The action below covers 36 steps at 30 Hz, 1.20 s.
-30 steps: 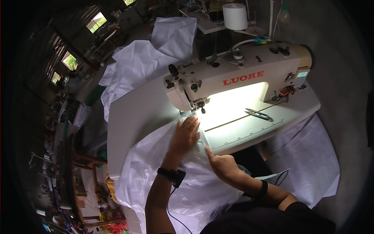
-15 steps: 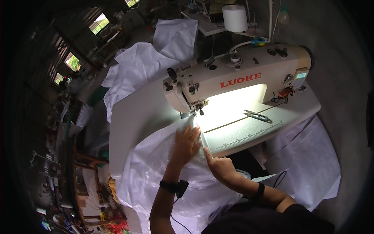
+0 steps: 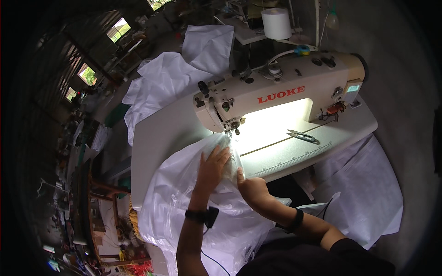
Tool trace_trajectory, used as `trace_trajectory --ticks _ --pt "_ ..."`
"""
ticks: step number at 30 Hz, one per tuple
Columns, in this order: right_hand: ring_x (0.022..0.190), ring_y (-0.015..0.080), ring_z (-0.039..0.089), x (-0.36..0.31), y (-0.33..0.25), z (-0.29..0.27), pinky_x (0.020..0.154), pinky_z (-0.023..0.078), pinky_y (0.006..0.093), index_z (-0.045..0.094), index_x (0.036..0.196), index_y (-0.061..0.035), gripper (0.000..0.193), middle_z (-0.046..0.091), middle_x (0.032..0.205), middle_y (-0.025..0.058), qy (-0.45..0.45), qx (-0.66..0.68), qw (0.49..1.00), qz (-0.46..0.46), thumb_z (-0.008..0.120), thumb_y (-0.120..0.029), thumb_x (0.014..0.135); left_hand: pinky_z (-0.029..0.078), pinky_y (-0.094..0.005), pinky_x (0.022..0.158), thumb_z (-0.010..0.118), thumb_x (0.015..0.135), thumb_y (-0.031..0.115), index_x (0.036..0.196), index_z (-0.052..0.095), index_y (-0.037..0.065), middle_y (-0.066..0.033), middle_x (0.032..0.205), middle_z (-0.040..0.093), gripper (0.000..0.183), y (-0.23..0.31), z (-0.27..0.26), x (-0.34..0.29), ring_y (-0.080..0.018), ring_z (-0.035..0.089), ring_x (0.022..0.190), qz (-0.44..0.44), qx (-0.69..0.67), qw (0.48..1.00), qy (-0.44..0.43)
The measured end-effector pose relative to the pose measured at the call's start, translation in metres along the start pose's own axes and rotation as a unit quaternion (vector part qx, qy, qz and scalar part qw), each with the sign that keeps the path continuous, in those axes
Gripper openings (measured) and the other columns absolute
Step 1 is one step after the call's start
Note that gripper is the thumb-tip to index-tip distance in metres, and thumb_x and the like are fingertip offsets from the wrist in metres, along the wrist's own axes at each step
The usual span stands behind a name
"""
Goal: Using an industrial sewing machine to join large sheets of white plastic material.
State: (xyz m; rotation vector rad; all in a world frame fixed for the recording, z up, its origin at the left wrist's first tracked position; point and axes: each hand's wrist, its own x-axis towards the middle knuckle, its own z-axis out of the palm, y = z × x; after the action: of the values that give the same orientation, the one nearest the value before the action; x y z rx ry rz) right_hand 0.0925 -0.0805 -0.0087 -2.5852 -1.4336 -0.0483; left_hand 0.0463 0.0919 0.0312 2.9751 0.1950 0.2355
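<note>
A shiny white plastic-like sheet (image 3: 161, 207) spreads in folds over the front of the table, and its narrow edge runs up under the needle area of a lit white sewing machine (image 3: 317, 78). My left hand (image 3: 213, 166) lies on the sheet just below the presser foot, fingers stretched out and pointing up. At the sheet's right edge, by the table's front, my right hand (image 3: 254, 188) is closed with a finger and thumb at the edge strip. The needle and the stitch line are too small to make out.
Thread snips (image 3: 303, 136) lie on the machine bed, right of the needle. A white thread cone (image 3: 276, 24) stands behind the machine. More white sheeting (image 3: 172, 73) is heaped beyond the table, and another piece (image 3: 363, 188) hangs at the right.
My left hand has shifted slightly left on the sheet. The right hand has moved a little left and its pointing finger now looks more drawn in at the edge.
</note>
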Motion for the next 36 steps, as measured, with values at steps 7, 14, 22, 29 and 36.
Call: trace_trajectory --ticks 7,14,22,29,36 --pt "0.043 0.0166 0.059 -0.002 0.001 -0.014 0.037 0.043 0.0308 0.05 0.136 0.0026 0.054 0.059 0.054 -0.0005 -0.005 -0.066 0.998 -0.005 0.057 -0.008 0.084 0.019 -0.0698 0.108 0.055 0.096 0.033 0.145 0.042 0.019 -0.0022 0.155 0.033 0.053 -0.034 0.004 -0.08 -0.0317 0.026 0.145 -0.258 0.077 0.963 0.006" --pt "0.045 0.0153 0.059 0.041 0.013 0.01 0.038 0.041 0.0291 0.056 0.132 -0.0026 0.047 0.059 0.053 -0.0026 0.031 -0.077 0.996 0.014 0.057 -0.008 0.085 0.016 -0.0714 0.108 0.054 0.097 0.035 0.145 0.042 0.02 -0.0016 0.156 0.032 0.052 -0.087 0.01 -0.022 -0.03 0.023 0.146 -0.217 0.055 0.974 0.008" --pt "0.063 0.0319 0.067 0.062 0.02 -0.004 0.06 0.052 0.0437 0.055 0.13 -0.0026 0.044 0.065 0.066 0.0129 0.026 0.208 0.977 0.032 0.059 -0.021 0.091 0.028 -0.0526 0.113 0.06 0.093 0.033 0.142 0.044 0.009 -0.009 0.154 0.035 0.057 -0.176 -0.004 -0.036 -0.0259 0.031 0.143 -0.174 0.006 0.984 0.047" --pt "0.069 0.0144 0.063 -0.051 0.074 -0.005 0.064 0.049 0.03 0.062 0.113 0.0018 0.047 0.067 0.077 0.0091 -0.098 0.555 0.819 0.109 0.069 -0.039 0.09 0.023 -0.0476 0.116 0.065 0.09 0.033 0.151 0.026 0.005 -0.0241 0.154 0.026 0.077 -0.037 -0.019 -0.2 -0.0411 0.025 0.143 -0.33 -0.071 0.909 0.246" --pt "0.079 0.0034 0.056 -0.119 0.055 0.003 0.069 0.047 0.0228 0.062 0.112 0.0016 0.03 0.064 0.091 -0.0031 -0.211 0.765 0.596 0.122 0.06 -0.025 0.099 0.027 -0.0403 0.113 0.069 0.09 0.028 0.148 0.027 0.0 -0.0185 0.151 0.033 0.077 -0.004 0.042 -0.262 -0.0309 0.031 0.14 -0.592 -0.447 0.578 0.338"
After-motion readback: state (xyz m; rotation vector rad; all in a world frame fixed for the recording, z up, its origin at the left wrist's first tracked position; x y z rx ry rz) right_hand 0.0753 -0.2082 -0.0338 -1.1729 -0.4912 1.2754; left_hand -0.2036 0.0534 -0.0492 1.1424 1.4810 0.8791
